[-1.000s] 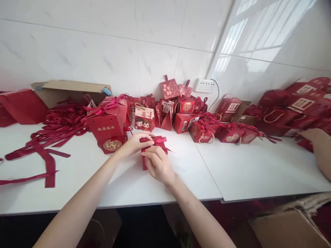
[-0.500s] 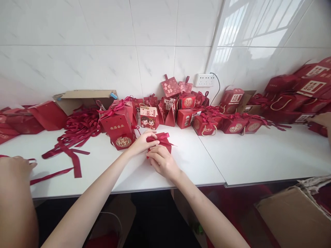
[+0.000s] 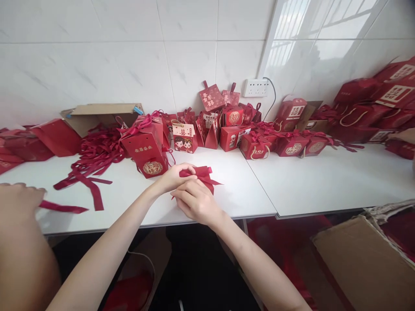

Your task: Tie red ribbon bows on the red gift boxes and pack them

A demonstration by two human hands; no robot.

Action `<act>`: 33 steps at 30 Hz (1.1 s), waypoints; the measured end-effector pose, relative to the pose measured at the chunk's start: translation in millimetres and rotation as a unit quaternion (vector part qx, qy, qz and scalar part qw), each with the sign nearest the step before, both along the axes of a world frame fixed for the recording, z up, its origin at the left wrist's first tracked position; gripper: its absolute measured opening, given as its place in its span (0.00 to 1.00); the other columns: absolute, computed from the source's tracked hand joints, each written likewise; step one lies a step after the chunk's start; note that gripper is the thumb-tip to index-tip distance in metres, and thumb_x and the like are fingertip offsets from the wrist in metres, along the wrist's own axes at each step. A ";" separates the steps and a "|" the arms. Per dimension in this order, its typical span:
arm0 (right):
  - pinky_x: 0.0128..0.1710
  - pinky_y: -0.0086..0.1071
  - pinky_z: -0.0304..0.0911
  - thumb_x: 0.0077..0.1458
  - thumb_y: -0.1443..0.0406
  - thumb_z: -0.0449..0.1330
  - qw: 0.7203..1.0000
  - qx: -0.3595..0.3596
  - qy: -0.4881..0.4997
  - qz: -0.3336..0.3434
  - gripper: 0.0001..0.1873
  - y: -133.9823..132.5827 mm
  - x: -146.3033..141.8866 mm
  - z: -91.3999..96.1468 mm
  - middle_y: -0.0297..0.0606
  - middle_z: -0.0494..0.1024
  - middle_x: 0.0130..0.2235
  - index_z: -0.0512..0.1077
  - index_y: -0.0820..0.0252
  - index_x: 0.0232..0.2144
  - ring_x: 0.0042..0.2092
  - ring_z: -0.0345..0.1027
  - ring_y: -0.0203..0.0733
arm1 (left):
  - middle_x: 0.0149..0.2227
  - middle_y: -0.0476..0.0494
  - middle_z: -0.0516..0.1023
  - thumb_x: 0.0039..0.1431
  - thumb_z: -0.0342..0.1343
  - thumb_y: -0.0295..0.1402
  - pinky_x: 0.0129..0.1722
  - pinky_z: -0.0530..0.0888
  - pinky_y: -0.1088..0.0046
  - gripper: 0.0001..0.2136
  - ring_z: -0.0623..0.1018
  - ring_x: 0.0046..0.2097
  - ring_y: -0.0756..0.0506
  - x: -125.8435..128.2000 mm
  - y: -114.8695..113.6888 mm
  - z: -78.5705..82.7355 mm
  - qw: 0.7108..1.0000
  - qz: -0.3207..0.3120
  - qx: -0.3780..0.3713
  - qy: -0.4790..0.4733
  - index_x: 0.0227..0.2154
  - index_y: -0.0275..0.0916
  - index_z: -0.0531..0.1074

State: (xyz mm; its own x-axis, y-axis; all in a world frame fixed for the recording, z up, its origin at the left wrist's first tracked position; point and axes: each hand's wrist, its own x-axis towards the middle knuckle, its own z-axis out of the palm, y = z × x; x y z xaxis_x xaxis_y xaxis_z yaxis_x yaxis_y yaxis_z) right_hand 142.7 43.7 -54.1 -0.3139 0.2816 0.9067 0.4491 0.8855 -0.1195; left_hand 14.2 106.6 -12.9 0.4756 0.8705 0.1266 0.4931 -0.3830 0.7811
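A small red gift box (image 3: 210, 188) sits on the white table before me, largely covered by my hands. Red ribbon (image 3: 204, 172) runs across its top, with a loop and a pointed tail sticking out to the right. My left hand (image 3: 178, 176) pinches the ribbon at the upper left of the box. Just below it, my right hand (image 3: 197, 201) has its fingers closed on the ribbon, and a short end pokes out left of the fingertips. The exact knot between the fingers is hidden.
Left, a co-worker's hand (image 3: 21, 198) holds a ribbon strip (image 3: 65, 207). A ribbon pile (image 3: 100, 149) lies before a cardboard box (image 3: 103, 110). Finished gift boxes (image 3: 256, 147) line the wall below a power strip (image 3: 256, 88). Another person's hand (image 3: 403, 136) reaches in right.
My right hand has shifted left, drawing a ribbon end out that way. The co-worker's ribbon at left has moved. The whole view has tilted slightly downward.
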 end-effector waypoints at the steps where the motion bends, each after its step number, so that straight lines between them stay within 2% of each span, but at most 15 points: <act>1: 0.38 0.34 0.66 0.59 0.73 0.52 1.000 0.002 -0.001 -0.002 0.10 -1.2 0.4 -2.4 0.39 0.76 0.30 0.72 0.62 0.34 0.34 0.69 0.39 | 0.38 0.44 0.75 0.46 0.57 0.39 0.46 0.70 0.65 0.09 0.74 0.44 0.41 0.2 1.4 -1.7 1.000 -0.003 -0.007 0.008 0.26 0.38 0.70; 5: 0.37 0.33 0.67 0.58 0.74 0.53 0.999 -0.020 0.029 0.006 0.08 -12.8 3.9 -9.2 0.41 0.76 0.32 0.72 0.65 0.35 0.35 0.70 0.39 | 0.41 0.44 0.75 0.48 0.56 0.39 0.47 0.69 0.66 0.09 0.74 0.45 0.42 1.0 2.8 -5.2 0.999 -0.039 -0.017 0.015 0.25 0.38 0.68; 10: 0.38 0.34 0.68 0.55 0.76 0.56 0.998 -0.027 0.049 0.007 0.08 -37.3 7.2 -10.4 0.41 0.77 0.31 0.71 0.64 0.37 0.37 0.71 0.39 | 0.47 0.43 0.73 0.49 0.58 0.37 0.53 0.65 0.66 0.09 0.72 0.50 0.41 6.4 -11.8 -1.7 0.996 -0.083 -0.007 0.016 0.23 0.39 0.67; 15: 0.36 0.34 0.67 0.53 0.77 0.57 0.997 -0.036 0.064 -0.008 0.09 -47.8 4.8 -10.7 0.40 0.78 0.31 0.71 0.65 0.37 0.36 0.72 0.38 | 0.48 0.44 0.73 0.50 0.57 0.37 0.51 0.66 0.66 0.08 0.72 0.50 0.42 9.1 -22.6 -0.8 0.997 -0.069 -0.008 0.018 0.23 0.39 0.68; 21: 0.39 0.34 0.65 0.54 0.76 0.56 0.997 -0.056 0.047 -0.012 0.09 -53.9 -2.9 -5.5 0.35 0.79 0.32 0.70 0.61 0.36 0.36 0.73 0.36 | 0.46 0.45 0.74 0.50 0.57 0.37 0.48 0.69 0.68 0.08 0.74 0.48 0.43 8.0 -20.4 -6.6 0.998 -0.066 -0.010 -0.007 0.23 0.39 0.68; 24: 0.43 0.36 0.65 0.55 0.72 0.55 0.997 -0.056 0.042 0.019 0.08 -59.1 8.3 1.8 0.38 0.78 0.33 0.70 0.62 0.39 0.39 0.72 0.38 | 0.47 0.45 0.74 0.51 0.57 0.39 0.51 0.67 0.68 0.09 0.73 0.49 0.43 6.7 -18.3 -7.1 0.997 -0.073 -0.011 0.001 0.24 0.39 0.69; 26: 0.42 0.37 0.65 0.57 0.67 0.54 0.994 -0.067 0.089 0.014 0.10 -60.2 25.5 6.4 0.42 0.77 0.36 0.68 0.63 0.41 0.41 0.71 0.42 | 0.48 0.44 0.74 0.51 0.58 0.40 0.53 0.66 0.66 0.09 0.73 0.50 0.42 6.1 -18.3 -5.8 0.997 -0.076 -0.009 0.012 0.25 0.39 0.70; 28: 0.37 0.36 0.64 0.59 0.63 0.50 0.973 -0.134 0.171 -0.073 0.10 -56.9 46.4 9.2 0.42 0.74 0.35 0.68 0.62 0.39 0.38 0.68 0.42 | 0.49 0.44 0.73 0.51 0.57 0.41 0.54 0.65 0.64 0.10 0.72 0.51 0.42 6.0 -19.7 -3.5 0.997 -0.075 -0.003 0.022 0.25 0.39 0.70; 30: 0.31 0.33 0.60 0.61 0.60 0.47 0.922 -0.289 0.197 -0.165 0.13 -49.4 64.7 10.5 0.37 0.70 0.29 0.67 0.60 0.31 0.32 0.64 0.39 | 0.50 0.44 0.72 0.52 0.57 0.41 0.55 0.65 0.63 0.10 0.71 0.53 0.41 5.9 -21.7 -1.0 0.997 -0.070 0.006 0.031 0.25 0.40 0.70; 31: 0.29 0.32 0.57 0.62 0.57 0.45 0.889 -0.378 0.187 -0.177 0.17 -44.9 71.2 10.8 0.34 0.67 0.26 0.66 0.59 0.27 0.29 0.61 0.38 | 0.51 0.45 0.71 0.52 0.57 0.41 0.55 0.64 0.63 0.10 0.70 0.53 0.41 5.9 -22.9 0.2 0.997 -0.067 0.012 0.037 0.25 0.40 0.71; 33: 0.26 0.30 0.53 0.61 0.52 0.44 0.831 -0.521 0.150 -0.121 0.23 -37.0 78.2 11.0 0.31 0.61 0.21 0.61 0.59 0.20 0.25 0.56 0.36 | 0.52 0.46 0.70 0.53 0.56 0.41 0.55 0.64 0.63 0.09 0.69 0.55 0.41 5.7 -25.1 2.2 0.996 -0.064 0.027 0.052 0.26 0.41 0.71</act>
